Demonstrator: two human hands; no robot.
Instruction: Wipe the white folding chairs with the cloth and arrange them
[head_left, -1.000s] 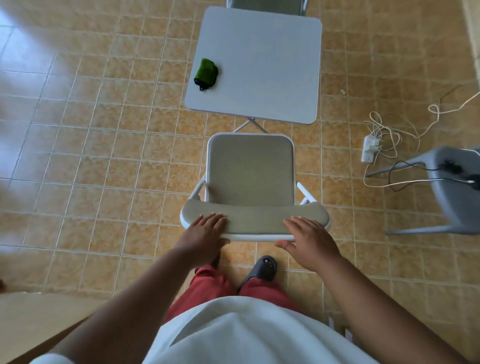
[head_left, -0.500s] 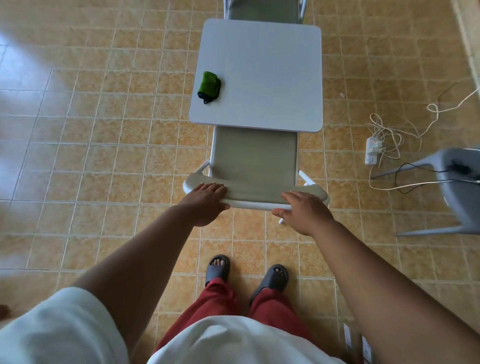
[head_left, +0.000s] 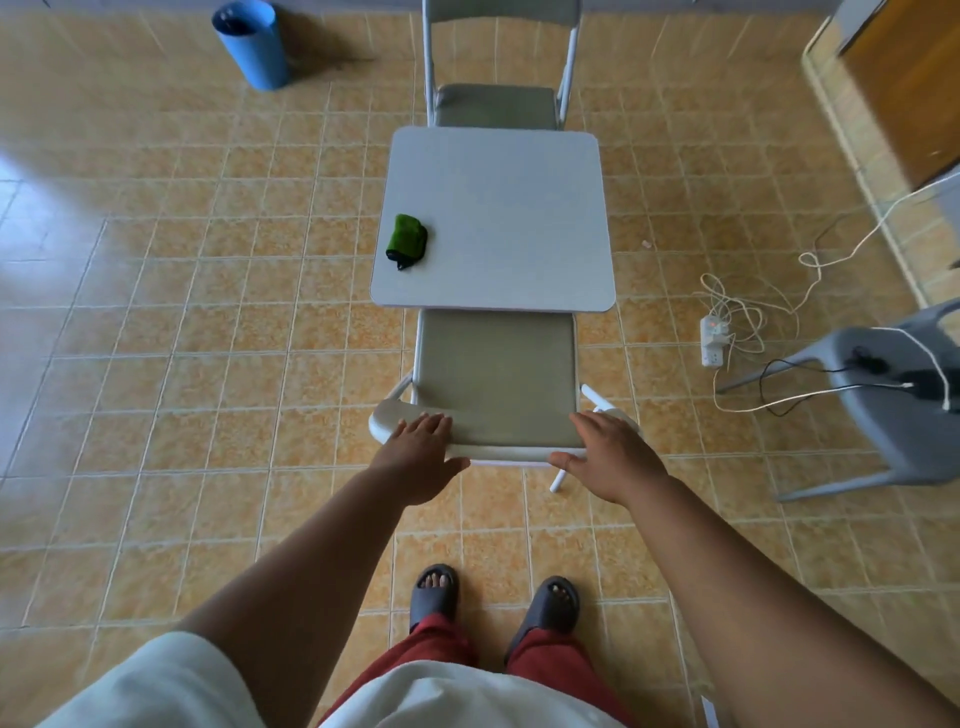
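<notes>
A white folding chair (head_left: 496, 374) with a grey-beige seat stands in front of me, its seat front tucked under the near edge of the small white table (head_left: 498, 208). My left hand (head_left: 421, 457) grips the left end of its backrest and my right hand (head_left: 610, 457) grips the right end, fingers over the top and thumbs below. A folded green cloth (head_left: 407, 241) lies on the table near its left edge, away from both hands. A second white folding chair (head_left: 496, 106) stands at the table's far side, facing me.
A blue bin (head_left: 252, 44) stands at the far left. At the right a white power strip (head_left: 711, 340) with tangled cables lies on the tiled floor beside a grey plastic chair (head_left: 893, 410). A wooden door (head_left: 904, 88) is at the far right.
The near chair has slid forward, so its seat front now sits under the table. My arms have stretched out with it, both hands still on the backrest.
</notes>
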